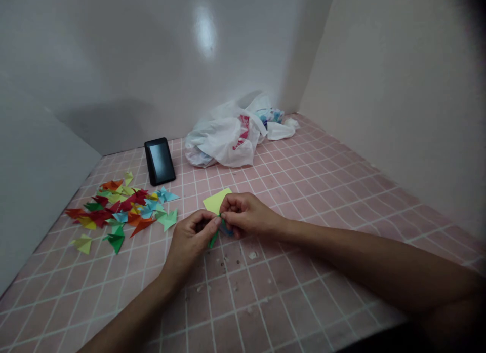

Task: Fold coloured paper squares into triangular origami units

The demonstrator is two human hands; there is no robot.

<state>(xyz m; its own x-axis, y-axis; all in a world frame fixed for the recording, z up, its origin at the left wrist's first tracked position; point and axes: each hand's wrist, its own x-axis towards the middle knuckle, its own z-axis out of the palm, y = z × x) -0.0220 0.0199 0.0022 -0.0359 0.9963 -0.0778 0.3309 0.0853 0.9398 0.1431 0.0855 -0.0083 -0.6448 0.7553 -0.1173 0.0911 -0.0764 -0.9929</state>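
Green paper (214,237) pinched between both grips, a narrow tip poking down below the left grip (192,236), and a bit of blue paper (226,229) showing just under the right grip (246,214). Left grip closed, fingers curled around the green paper, thumb reaching across to the other hand. Right grip closed too, fingers bunched over the same spot and touching that thumb. Just behind the fingers, a yellow sheet (217,201), its lower corner hidden, whether held or only lying there impossible to tell. All of this above a pink tiled surface (288,297) with white grout lines, small specks and scraps (252,255) dotting the tiles just below the hands. To the left, near the grips but not touching them, a loose heap of folded paper triangles (117,208) in red, orange, yellow, green and blue, overlapping, with 2 more, 1 green (116,241) and 1 pale yellow (83,244), lying at its lower edge. Farther off, a black tablet (159,161) with a glossy screen, then a crumpled white plastic bag (224,138) with red print near the far wall (152,54), something blue-patterned (273,116) just behind the bag.
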